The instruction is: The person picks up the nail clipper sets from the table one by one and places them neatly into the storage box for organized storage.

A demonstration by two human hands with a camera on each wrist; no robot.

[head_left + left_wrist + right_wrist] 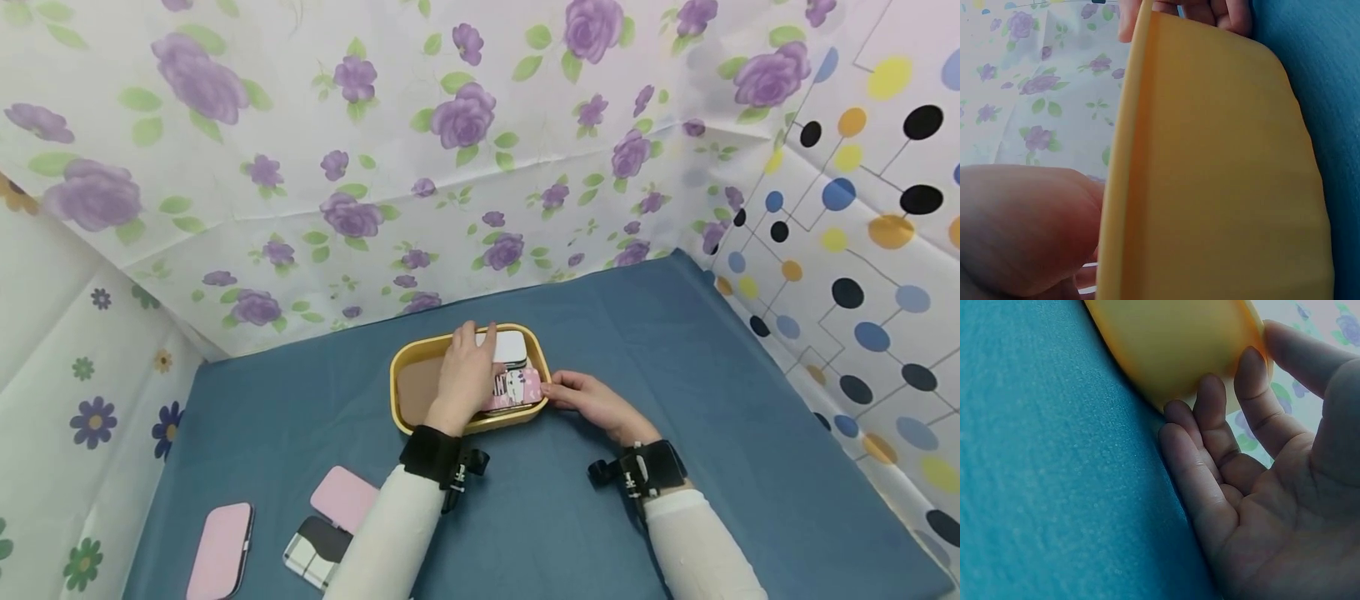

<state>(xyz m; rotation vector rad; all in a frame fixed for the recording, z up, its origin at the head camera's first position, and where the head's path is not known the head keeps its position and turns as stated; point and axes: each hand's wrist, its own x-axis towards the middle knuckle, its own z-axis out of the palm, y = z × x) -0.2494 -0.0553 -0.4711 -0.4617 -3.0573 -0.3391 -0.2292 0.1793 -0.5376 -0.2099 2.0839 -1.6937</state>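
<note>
A yellow oblong basket (401,408) with a brown bottom stands on the blue cloth. My left hand (467,377) reaches into it, its fingers near the far wall and at the left end of a white flat case (512,346). In front of that case lies a pink case (525,387) with a cartoon figure, close by the left thumb. Whether the left fingers grip a case I cannot tell; in the left wrist view the basket wall (1222,150) hides them. My right hand (596,402) pinches the basket's right rim between thumb and forefinger, its other fingers (1210,403) against the outer wall.
At the near left lie a pink case (221,550), another pink case (341,497) and a black-and-white checked case (311,554), partly behind the left sleeve. Flowered sheets (360,208) rise behind the table, and a dotted sheet (862,292) stands at the right.
</note>
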